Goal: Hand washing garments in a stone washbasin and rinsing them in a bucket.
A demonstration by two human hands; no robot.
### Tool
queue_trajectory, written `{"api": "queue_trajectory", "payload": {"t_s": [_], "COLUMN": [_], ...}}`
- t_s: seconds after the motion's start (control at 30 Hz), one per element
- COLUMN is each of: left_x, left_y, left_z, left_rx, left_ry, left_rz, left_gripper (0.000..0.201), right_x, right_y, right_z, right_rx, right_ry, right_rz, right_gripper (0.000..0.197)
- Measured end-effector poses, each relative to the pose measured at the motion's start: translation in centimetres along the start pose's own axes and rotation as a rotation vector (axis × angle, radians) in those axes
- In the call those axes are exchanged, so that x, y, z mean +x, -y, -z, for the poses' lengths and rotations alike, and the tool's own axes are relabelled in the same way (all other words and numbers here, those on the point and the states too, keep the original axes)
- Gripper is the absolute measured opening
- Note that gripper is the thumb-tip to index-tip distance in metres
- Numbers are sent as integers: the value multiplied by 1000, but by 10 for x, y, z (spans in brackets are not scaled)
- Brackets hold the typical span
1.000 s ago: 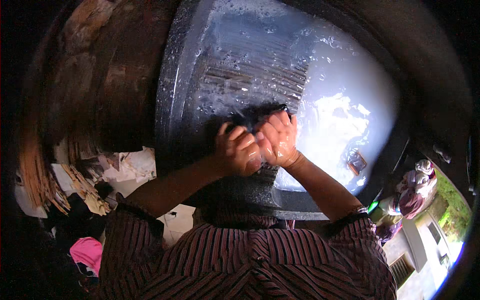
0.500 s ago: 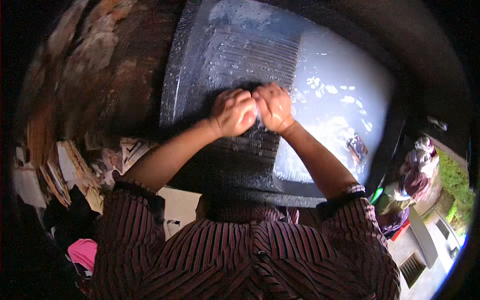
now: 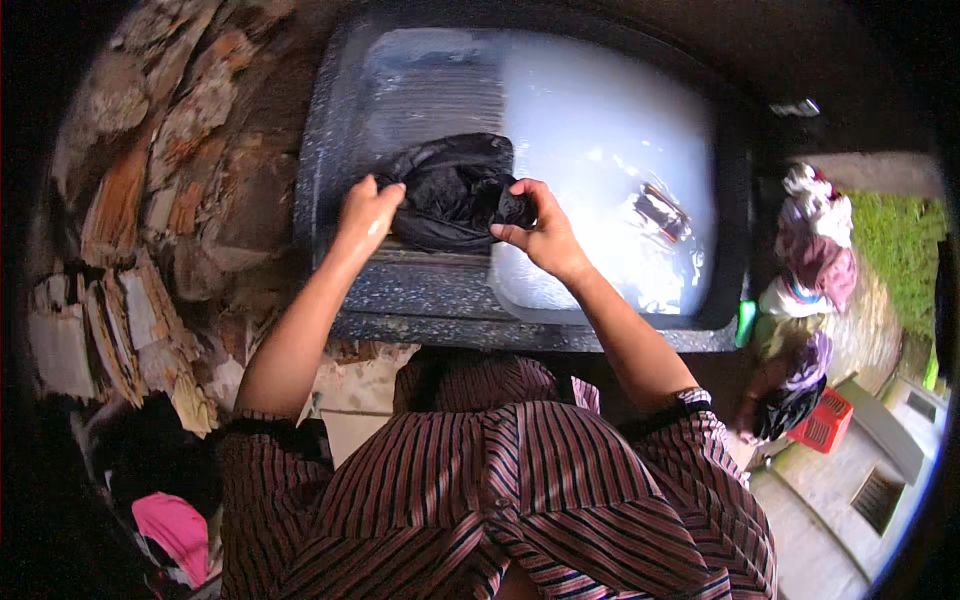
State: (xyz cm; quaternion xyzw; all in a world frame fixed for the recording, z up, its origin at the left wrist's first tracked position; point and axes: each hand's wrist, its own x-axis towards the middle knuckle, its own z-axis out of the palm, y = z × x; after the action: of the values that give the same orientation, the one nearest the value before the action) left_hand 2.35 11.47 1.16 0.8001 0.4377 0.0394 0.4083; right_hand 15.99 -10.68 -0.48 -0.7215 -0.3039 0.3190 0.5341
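A wet black cloth (image 3: pixel 455 190) lies bunched over the ridged washboard (image 3: pixel 435 85) of a dark speckled stone sink (image 3: pixel 420 322). At its left edge my left hand (image 3: pixel 368 215) pinches the fabric between thumb and fingers. My right hand (image 3: pixel 542 228) grips a gathered bit of the same cloth on the right, beside the basin. Between my hands the cloth sags into loose folds. Cloudy whitish water (image 3: pixel 590 110) fills the basin to the right of the washboard.
A dark shape (image 3: pixel 662 212) shows at the water among bright glare. A green object (image 3: pixel 745 322) sits at the sink's near right corner. Rightward are heaped clothes (image 3: pixel 822 265) and a red plastic basket (image 3: pixel 826 420). Split wood (image 3: pixel 130 335) and a pink cloth (image 3: pixel 172 530) lie left.
My hands were pressed together on the washboard around something mostly hidden. They have moved apart, and the black cloth now shows spread between them. The view has shifted.
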Motion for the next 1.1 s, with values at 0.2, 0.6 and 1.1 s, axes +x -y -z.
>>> {"api": "queue_trajectory", "payload": {"t_s": [0.2, 0.6, 1.1], "left_x": [3, -7, -19], "left_y": [-135, -98, -82], "left_z": [-28, -135, -237], "left_rx": [-929, -257, 694], "left_ry": [309, 549, 529], "left_rz": [326, -292, -558], "left_gripper": [52, 66, 58], "right_x": [-36, -46, -1], "right_y": [26, -48, -88], "right_z": [81, 144, 244], "right_rx": [292, -1065, -1157], "right_ry": [-292, -231, 101], "right_rz": [-81, 209, -578], "right_gripper": [56, 53, 44]}}
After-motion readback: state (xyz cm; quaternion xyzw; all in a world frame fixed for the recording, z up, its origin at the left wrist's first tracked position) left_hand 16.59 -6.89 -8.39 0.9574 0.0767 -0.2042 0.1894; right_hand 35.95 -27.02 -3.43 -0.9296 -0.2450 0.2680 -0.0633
